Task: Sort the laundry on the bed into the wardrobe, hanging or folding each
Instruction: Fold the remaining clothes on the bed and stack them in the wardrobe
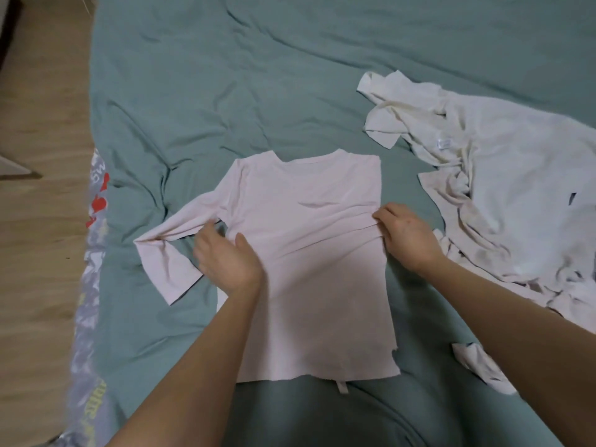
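Observation:
A pale pink long-sleeved top (309, 253) lies flat on the green bed sheet (225, 75), neck away from me. Its right side is folded in along a straight edge, and its left sleeve stretches out to the left. My left hand (225, 256) grips the fabric where that sleeve meets the body, fingers curled under it. My right hand (408, 235) pinches the top's folded right edge at mid height, and the cloth wrinkles between my hands.
A crumpled heap of white and cream garments (490, 188) lies on the bed to the right. A small white piece (480, 366) sits near my right forearm. A patterned grey bedcover edge (93, 285) hangs at the left, beside wooden floor (38, 221).

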Demonstrator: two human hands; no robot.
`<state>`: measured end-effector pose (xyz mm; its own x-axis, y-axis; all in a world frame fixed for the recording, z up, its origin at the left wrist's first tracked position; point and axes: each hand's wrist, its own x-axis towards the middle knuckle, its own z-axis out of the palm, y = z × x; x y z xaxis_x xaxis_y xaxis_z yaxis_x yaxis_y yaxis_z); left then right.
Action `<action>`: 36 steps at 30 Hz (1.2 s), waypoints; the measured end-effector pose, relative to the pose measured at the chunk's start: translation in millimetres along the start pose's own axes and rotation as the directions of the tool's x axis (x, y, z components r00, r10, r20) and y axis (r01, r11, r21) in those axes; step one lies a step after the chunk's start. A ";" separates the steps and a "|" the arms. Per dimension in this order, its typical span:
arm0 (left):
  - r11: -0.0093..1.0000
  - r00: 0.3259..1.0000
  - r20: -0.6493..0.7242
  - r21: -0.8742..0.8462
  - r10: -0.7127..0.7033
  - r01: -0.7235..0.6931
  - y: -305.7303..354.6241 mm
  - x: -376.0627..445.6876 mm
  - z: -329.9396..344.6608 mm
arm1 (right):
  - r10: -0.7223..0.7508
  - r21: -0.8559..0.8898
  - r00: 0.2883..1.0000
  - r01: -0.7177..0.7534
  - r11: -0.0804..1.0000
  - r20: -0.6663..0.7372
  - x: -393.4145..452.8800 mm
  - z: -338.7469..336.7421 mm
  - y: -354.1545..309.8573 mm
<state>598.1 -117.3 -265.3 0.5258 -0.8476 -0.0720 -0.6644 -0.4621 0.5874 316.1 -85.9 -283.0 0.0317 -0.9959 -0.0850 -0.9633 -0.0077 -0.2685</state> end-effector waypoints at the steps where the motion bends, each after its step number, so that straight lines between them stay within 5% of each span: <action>1: 0.977 0.978 0.043 0.047 0.205 -0.207 3.8 1.4 2.7 | 0.023 0.038 0.998 -0.021 0.999 -0.056 0.8 -3.2 -0.9; 3: 0.882 0.855 0.242 -0.007 0.459 -0.472 18.6 3.7 11.6 | 0.137 0.145 0.977 -0.114 0.983 -0.161 7.3 -12.8 -4.5; 5: 0.828 0.745 0.409 -0.051 0.527 -0.558 39.3 1.9 24.3 | 0.231 0.235 0.954 -0.184 0.955 -0.191 21.0 -21.9 -5.1; 8: 0.786 0.670 0.507 -0.026 0.542 -0.617 72.1 -7.2 49.1 | 0.184 0.282 0.970 -0.133 0.950 -0.161 50.4 -32.8 5.6; 14: 0.741 0.660 0.495 0.046 0.566 -0.670 106.5 -0.6 81.0 | -0.009 0.304 0.997 -0.016 0.953 0.083 107.1 -40.2 32.3; 20: 0.831 0.707 0.502 -0.042 0.498 -0.555 113.4 8.5 78.4 | -0.126 0.308 0.970 0.058 0.950 0.207 127.0 -46.9 33.7; 24: 0.792 0.630 0.607 0.001 0.484 -0.610 105.4 14.8 74.8 | -0.197 0.233 0.954 0.143 0.962 0.228 124.6 -52.3 32.6; 28: 0.725 0.564 0.551 -0.111 0.614 -0.680 99.5 17.0 72.1 | -0.247 0.147 0.930 0.213 0.966 0.272 118.2 -55.5 33.5; 36: 0.787 0.709 0.448 0.021 0.545 -0.617 94.6 19.3 77.2 | -0.085 0.205 0.990 0.061 0.977 0.110 128.6 -37.5 35.8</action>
<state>504.4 -197.5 -273.3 -0.2268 -0.9696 -0.0920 -0.8580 0.1542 0.4900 275.7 -217.6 -267.6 0.1431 -0.9755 -0.1672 -0.8846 -0.0502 -0.4637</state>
